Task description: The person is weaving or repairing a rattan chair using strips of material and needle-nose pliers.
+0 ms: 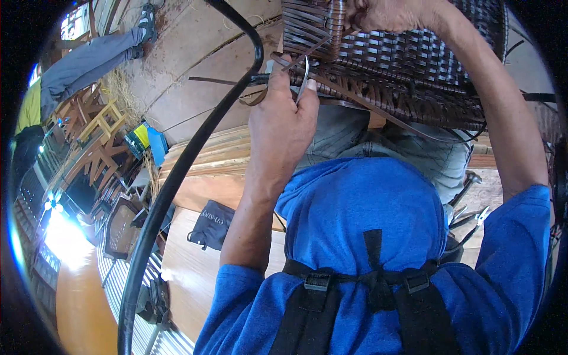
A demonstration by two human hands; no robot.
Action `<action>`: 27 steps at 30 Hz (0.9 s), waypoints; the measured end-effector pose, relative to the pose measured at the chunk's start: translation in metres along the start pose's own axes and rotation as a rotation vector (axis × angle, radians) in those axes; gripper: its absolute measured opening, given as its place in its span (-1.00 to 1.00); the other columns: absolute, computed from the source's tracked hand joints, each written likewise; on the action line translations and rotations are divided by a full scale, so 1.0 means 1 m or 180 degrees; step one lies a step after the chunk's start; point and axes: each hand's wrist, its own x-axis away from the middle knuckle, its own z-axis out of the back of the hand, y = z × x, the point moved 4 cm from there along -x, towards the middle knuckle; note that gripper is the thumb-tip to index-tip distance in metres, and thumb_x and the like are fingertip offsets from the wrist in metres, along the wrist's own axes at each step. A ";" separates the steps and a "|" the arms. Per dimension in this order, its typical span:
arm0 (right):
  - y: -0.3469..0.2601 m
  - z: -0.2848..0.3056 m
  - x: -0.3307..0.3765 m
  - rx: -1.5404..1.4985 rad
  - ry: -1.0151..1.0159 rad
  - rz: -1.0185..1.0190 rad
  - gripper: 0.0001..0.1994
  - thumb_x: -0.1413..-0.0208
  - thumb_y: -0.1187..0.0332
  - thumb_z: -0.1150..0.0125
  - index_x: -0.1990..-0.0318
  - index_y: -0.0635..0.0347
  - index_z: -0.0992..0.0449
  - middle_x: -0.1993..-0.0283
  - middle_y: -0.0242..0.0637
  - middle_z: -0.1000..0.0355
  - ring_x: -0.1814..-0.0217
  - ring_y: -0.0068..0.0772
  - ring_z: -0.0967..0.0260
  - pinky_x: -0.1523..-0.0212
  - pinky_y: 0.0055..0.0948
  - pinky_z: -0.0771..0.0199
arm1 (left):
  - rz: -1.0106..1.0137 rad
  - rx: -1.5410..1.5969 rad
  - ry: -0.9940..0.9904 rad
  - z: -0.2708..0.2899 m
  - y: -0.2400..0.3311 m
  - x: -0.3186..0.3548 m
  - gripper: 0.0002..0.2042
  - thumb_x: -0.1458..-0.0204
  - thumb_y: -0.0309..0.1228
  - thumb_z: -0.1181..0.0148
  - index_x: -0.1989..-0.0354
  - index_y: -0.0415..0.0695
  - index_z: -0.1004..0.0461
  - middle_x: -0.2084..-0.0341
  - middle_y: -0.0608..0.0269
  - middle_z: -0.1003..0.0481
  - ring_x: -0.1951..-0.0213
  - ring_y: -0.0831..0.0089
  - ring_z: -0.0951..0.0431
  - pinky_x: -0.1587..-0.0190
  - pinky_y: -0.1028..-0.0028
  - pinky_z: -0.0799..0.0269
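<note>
Wickerwork (414,62), dark brown and far right of centre, leans over the pale jeans (340,139) on the lap; I judge it is propped there so that its near-left corner meets both hands; the black tube (157,213) beside it curves from far centre to near left, and I cannot tell whether the two are joined. Left hand (283,121) reaches that corner with its grip narrow, thumb and forefinger holding a curved metal piece (306,74), its kind unclear to me; right hand (393,15) arches over from the right, fingers curled at the corner's upright edge, probably to steady it; the picture cuts that grip off, so I cannot tell what it closes on. One loose brown strip (367,103) trails right from the left fingers, below the woven edge.

For moving, I read the widest room as far left, over the concrete floor (183,53); the tube bounds the left hand closely on its left, and the stacked planks (207,157) lie nearer; on the right, wickerwork fills the space inside the right forearm; the strip's trailing length, I judge, could snag along the near edge.
</note>
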 end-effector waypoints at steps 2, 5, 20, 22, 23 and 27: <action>-0.014 0.004 0.003 0.0182 0.0407 0.0805 -0.78 0.05 0.36 -0.09 0.28 0.26 -0.56 0.41 -0.12 -0.52 0.40 -0.25 -0.41 0.33 -0.33 -0.41 | -0.0007 0.0043 0.0014 0.000 0.001 -0.001 -0.58 -0.08 -0.32 -0.01 -0.11 -0.20 -0.24 0.59 -0.09 -0.49 0.45 -0.01 -0.57 0.38 0.13 -0.44; 0.003 -0.004 -0.001 0.0730 -0.0215 -0.0708 -0.78 0.04 0.33 -0.06 0.40 0.31 -0.55 0.42 -0.06 -0.50 0.39 -0.17 -0.43 0.34 -0.30 -0.42 | 0.0074 -0.0062 -0.0062 -0.001 0.001 -0.001 -0.58 -0.08 -0.32 -0.01 -0.11 -0.19 -0.24 0.61 -0.08 -0.49 0.47 0.00 -0.57 0.39 0.14 -0.44; 0.010 -0.030 -0.012 0.2438 -0.0610 0.1072 -0.83 0.07 0.38 -0.05 0.47 0.24 -0.55 0.49 -0.20 -0.47 0.46 -0.22 -0.41 0.42 -0.33 -0.42 | -0.0046 0.0194 0.0060 -0.004 -0.004 -0.002 -0.55 -0.08 -0.33 -0.06 -0.13 -0.23 -0.23 0.48 -0.10 -0.52 0.39 0.06 -0.59 0.35 0.25 -0.46; 0.005 -0.033 -0.008 0.2979 -0.0750 0.1270 -0.79 0.10 0.36 -0.05 0.64 0.25 -0.51 0.61 -0.25 -0.42 0.58 -0.26 -0.37 0.57 -0.33 -0.37 | -0.0046 0.0192 0.0059 -0.004 -0.006 -0.002 -0.55 -0.08 -0.34 -0.06 -0.13 -0.23 -0.23 0.44 -0.11 -0.52 0.37 0.06 -0.59 0.34 0.25 -0.47; 0.001 -0.033 -0.006 0.3425 -0.0686 0.1377 -0.78 0.11 0.35 -0.06 0.66 0.25 -0.50 0.63 -0.25 -0.42 0.59 -0.27 -0.37 0.59 -0.33 -0.36 | 0.0028 0.0161 0.0049 -0.004 -0.008 -0.002 -0.55 -0.08 -0.34 -0.06 -0.13 -0.23 -0.23 0.44 -0.11 -0.52 0.37 0.06 -0.59 0.34 0.25 -0.47; 0.016 -0.021 -0.013 0.0741 -0.0925 -0.0701 -0.73 -0.03 0.36 0.00 0.13 0.16 -0.50 0.13 -0.20 -0.48 0.12 -0.21 -0.40 0.04 -0.40 -0.38 | -0.0178 0.0359 0.0197 -0.004 -0.007 -0.002 -0.54 -0.06 -0.36 -0.07 -0.14 -0.24 -0.22 0.45 -0.08 -0.52 0.39 0.09 -0.59 0.34 0.26 -0.47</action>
